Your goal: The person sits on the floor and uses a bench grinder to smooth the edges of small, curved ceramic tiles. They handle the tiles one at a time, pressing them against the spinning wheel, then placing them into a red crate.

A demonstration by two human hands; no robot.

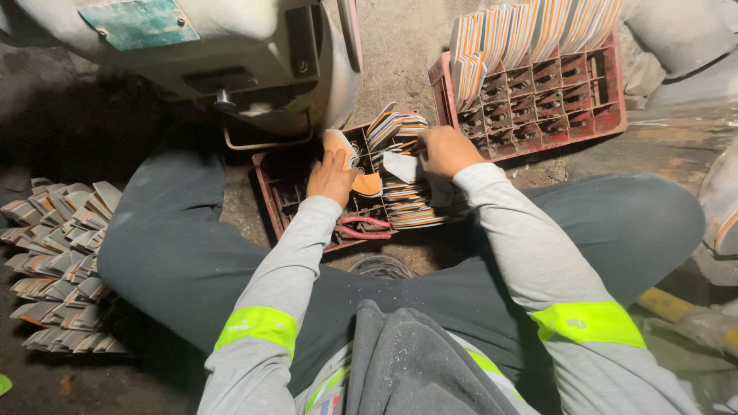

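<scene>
Between the seated person's knees, on the dirt floor [400,46], a red divided crate [269,188] holds flat striped pieces [407,207]. The left hand [332,178] lies on an orange-edged piece [361,183], its fingers laid over it; whether they grip it I cannot tell. The right hand [446,150] is clenched over a grey piece [401,165] in the stack. This looks like sorting pieces into the crate's slots; the next move calls for seating each piece upright in a free cell. Pink-handled pliers [361,227] rest at the crate's near edge.
</scene>
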